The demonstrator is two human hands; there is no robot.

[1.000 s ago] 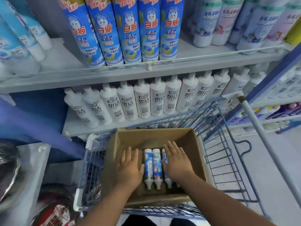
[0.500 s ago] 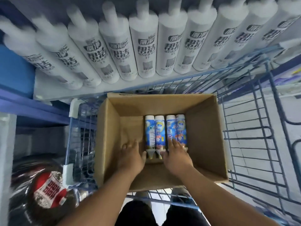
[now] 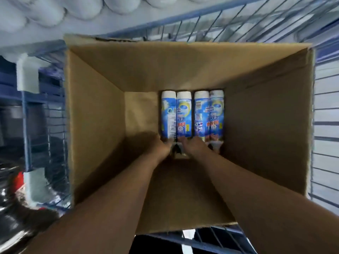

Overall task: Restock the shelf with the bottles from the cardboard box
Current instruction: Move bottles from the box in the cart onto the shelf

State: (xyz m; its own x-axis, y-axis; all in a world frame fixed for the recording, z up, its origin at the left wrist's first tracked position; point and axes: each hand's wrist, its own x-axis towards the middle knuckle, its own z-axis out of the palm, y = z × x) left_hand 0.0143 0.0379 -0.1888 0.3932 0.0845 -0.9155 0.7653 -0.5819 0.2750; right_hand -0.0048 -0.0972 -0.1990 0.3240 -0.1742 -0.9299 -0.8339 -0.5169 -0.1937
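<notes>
Both arms are down inside the box point(image 3: 95, 110), which sits in a blue wire cart point(image 3: 201, 17). Four bottles point(image 3: 192, 114) lie side by side on the box floor, toward the right of it, caps pointing at the near wall, bases at the far wall. The left hand point(image 3: 161, 146) is at the cap end of the leftmost bottle, right against it. The right hand point(image 3: 192, 145) is at the cap ends of the middle pair. Blur and the steep angle hide the fingers, so I cannot tell whether either hand grips a bottle or just rests there. The rightmost bottle's cap sits free, just beside the right hand. Top of view: rounded white bottle bases point(image 3: 36, 10) in a row, beyond the cart.
</notes>
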